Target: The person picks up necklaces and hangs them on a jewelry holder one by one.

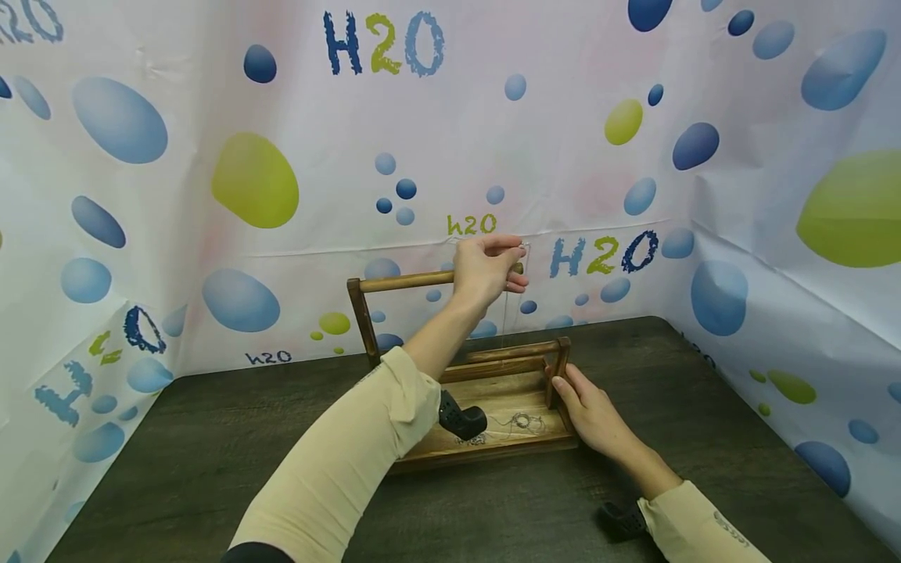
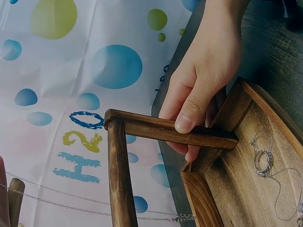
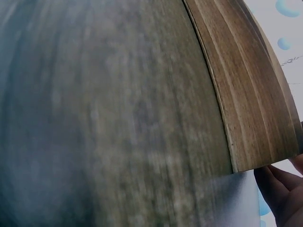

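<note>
A wooden jewelry stand (image 1: 457, 450) with a tray base and two raised bars stands on the table. My left hand (image 1: 486, 270) is lifted by the free end of its tall bar (image 1: 408, 281), pinching a thin chain necklace (image 1: 504, 317) between thumb and fingertips. In the left wrist view, the necklace (image 2: 71, 206) stretches in two fine strands past the lower bar (image 2: 121, 175). My right hand (image 1: 594, 410) grips the stand's right end, its thumb on the short upright (image 2: 161, 128). Only some fingers (image 3: 279, 189) of it show at the tray's corner in the right wrist view.
More silver jewelry (image 1: 522, 422) lies loosely coiled in the tray. Behind the dark wood table (image 1: 211, 453) hangs a white sheet (image 1: 317, 156) printed with bubbles. A black wrist camera (image 1: 461, 417) on the left sleeve overlaps the tray in the head view.
</note>
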The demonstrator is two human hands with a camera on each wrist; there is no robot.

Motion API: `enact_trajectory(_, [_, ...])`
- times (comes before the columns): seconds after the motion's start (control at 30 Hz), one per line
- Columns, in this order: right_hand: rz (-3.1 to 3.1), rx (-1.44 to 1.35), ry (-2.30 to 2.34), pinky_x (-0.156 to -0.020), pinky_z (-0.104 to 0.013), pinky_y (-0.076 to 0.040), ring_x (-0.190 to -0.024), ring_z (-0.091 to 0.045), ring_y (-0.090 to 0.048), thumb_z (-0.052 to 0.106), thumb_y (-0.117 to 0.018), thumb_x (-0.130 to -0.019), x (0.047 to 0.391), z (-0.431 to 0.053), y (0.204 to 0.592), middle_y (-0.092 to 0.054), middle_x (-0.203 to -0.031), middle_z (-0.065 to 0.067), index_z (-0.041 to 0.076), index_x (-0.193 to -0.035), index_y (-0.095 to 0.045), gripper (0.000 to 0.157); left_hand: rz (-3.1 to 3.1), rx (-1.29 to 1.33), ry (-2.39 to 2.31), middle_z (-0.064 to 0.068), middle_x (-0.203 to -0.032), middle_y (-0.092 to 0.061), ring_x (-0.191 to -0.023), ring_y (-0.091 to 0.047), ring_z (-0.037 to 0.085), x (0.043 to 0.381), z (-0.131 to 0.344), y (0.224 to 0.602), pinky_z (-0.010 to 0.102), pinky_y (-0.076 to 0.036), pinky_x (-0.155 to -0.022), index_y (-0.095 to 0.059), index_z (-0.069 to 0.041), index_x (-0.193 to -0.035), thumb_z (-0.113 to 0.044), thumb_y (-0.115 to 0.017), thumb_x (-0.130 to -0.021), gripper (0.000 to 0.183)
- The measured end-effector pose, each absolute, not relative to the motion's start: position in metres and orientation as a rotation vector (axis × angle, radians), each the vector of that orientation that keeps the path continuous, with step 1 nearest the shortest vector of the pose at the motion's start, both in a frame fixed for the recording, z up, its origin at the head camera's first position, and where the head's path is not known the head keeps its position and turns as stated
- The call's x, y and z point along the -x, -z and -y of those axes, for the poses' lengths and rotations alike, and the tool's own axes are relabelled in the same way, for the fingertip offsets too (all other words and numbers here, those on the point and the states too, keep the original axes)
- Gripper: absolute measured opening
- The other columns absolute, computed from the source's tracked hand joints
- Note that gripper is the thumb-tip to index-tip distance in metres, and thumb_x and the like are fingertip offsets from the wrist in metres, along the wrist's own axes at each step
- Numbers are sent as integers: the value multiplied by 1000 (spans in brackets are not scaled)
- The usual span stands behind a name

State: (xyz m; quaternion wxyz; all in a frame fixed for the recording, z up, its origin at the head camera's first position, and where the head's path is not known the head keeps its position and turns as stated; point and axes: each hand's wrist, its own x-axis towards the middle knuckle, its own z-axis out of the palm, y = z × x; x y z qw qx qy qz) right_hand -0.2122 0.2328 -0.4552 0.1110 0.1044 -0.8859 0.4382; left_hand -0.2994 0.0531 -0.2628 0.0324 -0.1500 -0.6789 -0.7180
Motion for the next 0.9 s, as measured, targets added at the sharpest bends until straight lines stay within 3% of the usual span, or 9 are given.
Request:
enact_trajectory(0.1, [2601, -311, -1280, -101, -64, -43, -128, -47, -50, 30, -39, -111, 213, -233, 455, -57, -136, -26, 3, -138, -50, 40, 2076, 457, 2212, 22, -104, -72, -49, -65, 16, 300, -51, 263, 31, -59, -52, -71, 6, -112, 0, -65, -97, 18])
enact_trajectory(0.2, [2609, -308, -1259, -89, -56, -50, -110, -41, -61, 30, -40, -111, 214, -233, 455, -64, -114, -21, 4, -126, -53, 33, 2069, 452, 2215, 23, -105, -72, -48, -64, 16, 301, -50, 263, 31, -59, -52, -70, 7, -113, 1, -64, -97, 18])
enact_trajectory(0.27, [2615, -306, -1243, -79, -47, -49, -94, -33, -60, 30, -40, -111, 214, -232, 455, -60, -96, -14, 6, -117, -53, 28, 2073, 451, 2213, 22, -105, -72, -48, -64, 16, 301, -49, 263, 31, -59, -52, -70, 8, -114, 1, -64, -98, 19])
enact_trajectory(0.33, [2617, -304, -1231, -74, -43, -45, -88, -28, -56, 30, -40, -111, 215, -233, 455, -55, -89, -9, 9, -111, -51, 24, 2071, 452, 2214, 22, -104, -72, -48, -65, 15, 301, -48, 263, 31, -59, -52, -69, 9, -116, 1, -64, -98, 20])
enact_trajectory(0.5, [2604, -304, -1221, -78, -45, -47, -97, -28, -59, 29, -41, -111, 214, -233, 456, -61, -102, -10, 9, -117, -54, 25, 2058, 448, 2231, 20, -102, -73, -49, -66, 16, 300, -46, 263, 32, -60, -53, -69, 7, -112, 1, -64, -98, 17])
enact_trajectory(0.67, [2611, -304, -1229, -74, -42, -43, -89, -27, -55, 30, -40, -111, 215, -233, 457, -54, -88, -7, 10, -113, -52, 24, 2046, 463, 2260, 23, -104, -70, -50, -66, 17, 299, -46, 263, 34, -60, -56, -69, 6, -105, 2, -63, -98, 10])
enact_trajectory(0.9, [2601, -307, -1218, -83, -50, -49, -105, -32, -60, 29, -40, -111, 215, -232, 457, -63, -111, -14, 7, -122, -54, 28, 2056, 442, 2299, 16, -100, -70, -54, -67, 16, 301, -48, 260, 33, -61, -60, -71, 10, -110, 5, -60, -98, 17])
